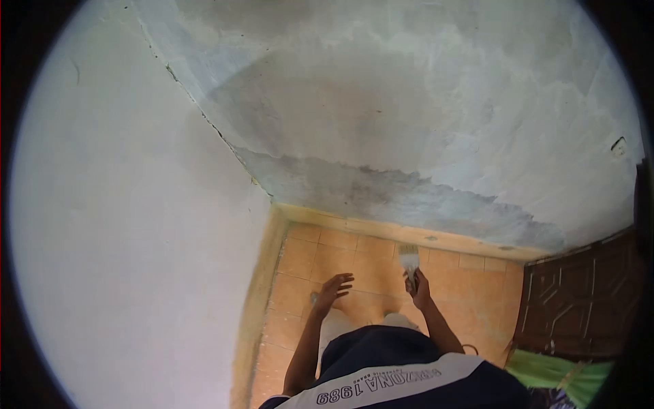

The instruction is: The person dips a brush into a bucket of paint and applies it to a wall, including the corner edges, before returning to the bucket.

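Note:
My right hand [419, 289] is closed round the handle of a paintbrush [409, 258], whose wide, pale bristles point away from me toward the wall. To its left, my left hand [334, 289] hovers in front of my body with fingers apart and nothing in it. Ahead rises a wall [422, 109] with patchy grey and whitish paint and a darker, ragged-edged band along its lower part. Neither hand touches the wall.
A plain pale wall [136, 225] stands on my left, with a cracked corner seam [204, 116] between the walls. Orange tiles [334, 255] cover the floor. On the right are a dark brown carved panel [579, 300], green cloth [558, 371] and a wall socket or switch [618, 146].

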Demonstrator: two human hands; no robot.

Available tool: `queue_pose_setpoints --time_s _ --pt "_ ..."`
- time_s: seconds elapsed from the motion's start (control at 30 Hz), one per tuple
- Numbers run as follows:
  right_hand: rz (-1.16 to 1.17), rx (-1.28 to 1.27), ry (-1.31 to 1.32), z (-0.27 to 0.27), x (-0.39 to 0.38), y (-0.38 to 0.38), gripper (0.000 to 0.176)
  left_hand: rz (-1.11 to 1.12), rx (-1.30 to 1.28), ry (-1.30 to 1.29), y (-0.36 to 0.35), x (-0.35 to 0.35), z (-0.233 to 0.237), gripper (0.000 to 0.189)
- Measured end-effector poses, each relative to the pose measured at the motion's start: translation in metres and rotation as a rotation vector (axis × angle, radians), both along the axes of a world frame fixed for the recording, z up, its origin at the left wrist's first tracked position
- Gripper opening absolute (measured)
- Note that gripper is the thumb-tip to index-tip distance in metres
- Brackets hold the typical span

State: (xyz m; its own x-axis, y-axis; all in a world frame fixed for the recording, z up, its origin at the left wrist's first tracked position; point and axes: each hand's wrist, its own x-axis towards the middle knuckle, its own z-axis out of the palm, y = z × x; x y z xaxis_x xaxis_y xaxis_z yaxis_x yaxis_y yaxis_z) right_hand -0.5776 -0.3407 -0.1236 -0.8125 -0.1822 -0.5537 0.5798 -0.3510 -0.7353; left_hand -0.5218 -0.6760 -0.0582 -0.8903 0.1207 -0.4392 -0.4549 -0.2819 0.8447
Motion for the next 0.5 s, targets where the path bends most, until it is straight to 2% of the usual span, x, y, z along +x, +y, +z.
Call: queue_pose_setpoints --time_s 0.07,0.1,0.17,0.2,0.27,0.33,0.43,0.5 --pt "0.033 -0.176 -0.006 0.025 -0.024 -0.057 0.048 0.011 0.0 -0.007 -0.06 0.007 0.014 0.046" --pt "0.012 -0.167 0.002 0.037 -0.04 -0.087 0.048 0.046 0.0 -0.007 -0.092 0.006 0.013 0.047" --pt "0.032 -0.267 0.103 0.064 -0.057 -0.134 0.036 0.077 0.033 0.013 -0.149 0.016 0.003 0.049" --pt "0.015 -0.251 0.094 0.085 -0.064 -0.152 0.036 0.061 0.048 0.001 -0.169 0.018 0.001 0.049" --pt "-0.067 -0.222 0.198 0.135 -0.082 -0.192 0.026 0.034 -0.164 -0.095 -0.207 0.013 0.004 0.05" --pt "-0.056 -0.221 0.218 0.17 -0.1 -0.214 0.023 0.026 -0.183 -0.1 -0.231 -0.005 0.009 0.05" --pt "-0.009 -0.16 0.253 0.183 -0.13 -0.229 0.019 0.051 -0.204 -0.071 -0.241 -0.045 0.017 0.048" --pt "-0.041 0.075 0.39 0.193 -0.147 -0.237 0.02 0.075 -0.224 -0.039 -0.24 -0.073 0.018 0.045"
